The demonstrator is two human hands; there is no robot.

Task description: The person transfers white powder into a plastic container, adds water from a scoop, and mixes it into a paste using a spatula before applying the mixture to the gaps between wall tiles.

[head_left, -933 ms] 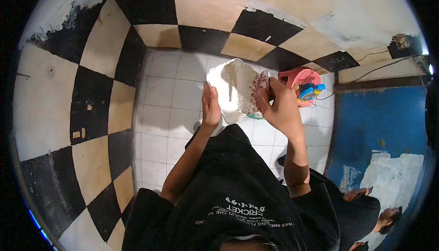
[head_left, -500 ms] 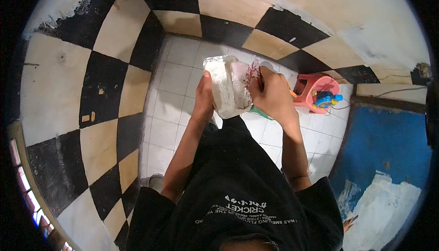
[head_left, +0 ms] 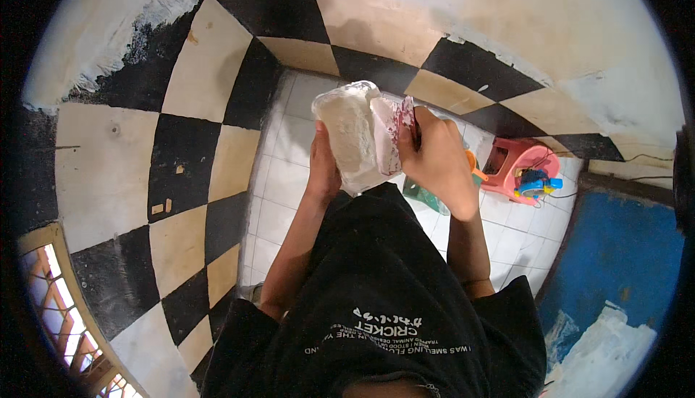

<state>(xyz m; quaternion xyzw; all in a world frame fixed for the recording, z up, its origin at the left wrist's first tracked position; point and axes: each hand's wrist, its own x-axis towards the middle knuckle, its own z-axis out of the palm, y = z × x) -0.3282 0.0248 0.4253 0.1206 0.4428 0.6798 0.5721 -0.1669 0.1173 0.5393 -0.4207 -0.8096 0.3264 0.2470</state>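
Observation:
A white rectangular tub (head_left: 349, 141) of pale, creamy paste is held up in front of my body, its near end just above my black shirt. My left hand (head_left: 323, 162) is closed around the tub's left side, thumb along the rim. In my right hand (head_left: 443, 162) is a pinkish-red scraper (head_left: 388, 136) smeared with white paste. The fingers wrap around the scraper's right edge. Its blade rests at the tub's right rim, with a layer of paste on its face. The underside of the tub and most of my left fingers are hidden.
A pink plastic stool (head_left: 507, 162) stands on the white tiled floor (head_left: 279, 137), with a blue and yellow device (head_left: 537, 184) and cable on it. Nearby are an orange item (head_left: 474, 166) and a green item (head_left: 427, 197). Checkered walls (head_left: 190, 159) meet ahead; a blue panel (head_left: 601, 260) stands right.
The scraper has shifted from over the paste to the tub's right rim and is turned more on edge. The tub tilts slightly differently. The surroundings have swung rightward and down in view.

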